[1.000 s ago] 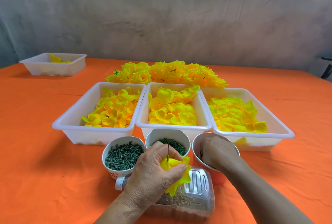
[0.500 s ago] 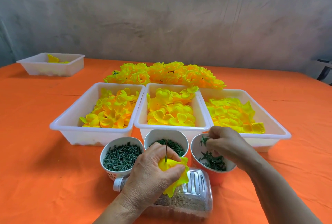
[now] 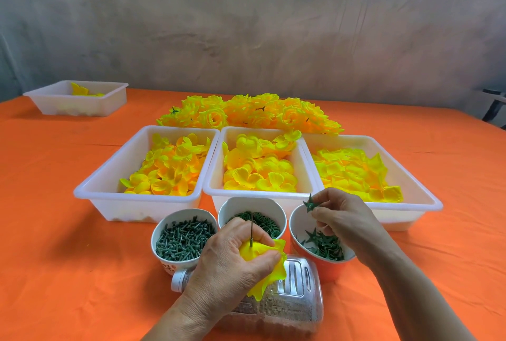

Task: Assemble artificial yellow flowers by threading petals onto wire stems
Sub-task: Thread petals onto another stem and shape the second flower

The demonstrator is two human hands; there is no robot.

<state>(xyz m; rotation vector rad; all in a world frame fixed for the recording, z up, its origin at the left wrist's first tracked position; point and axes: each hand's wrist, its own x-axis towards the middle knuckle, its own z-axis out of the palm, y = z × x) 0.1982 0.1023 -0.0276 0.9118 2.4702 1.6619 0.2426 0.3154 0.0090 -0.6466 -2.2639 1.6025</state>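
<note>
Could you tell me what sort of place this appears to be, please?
Probably a small craft or piecework bench, perhaps at home: tubs of sorted yellow petals, bowls of green plastic parts, and a heap of finished flowers on an orange table.

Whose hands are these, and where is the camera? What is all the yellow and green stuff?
There is no machine here, just a person's two hands. The camera sits on the person's head and looks down, so you see what they see.

On the orange tablecloth stand white trays full of loose yellow petals. A pile of finished flowers lies behind them. Nearer are three bowls of small green plastic parts. A clear bottle lies on its side.

The left hand grips a yellow flower with a thin wire stem poking up out of it. The right hand pinches a little green star above the bowl that holds more such stars.
</note>
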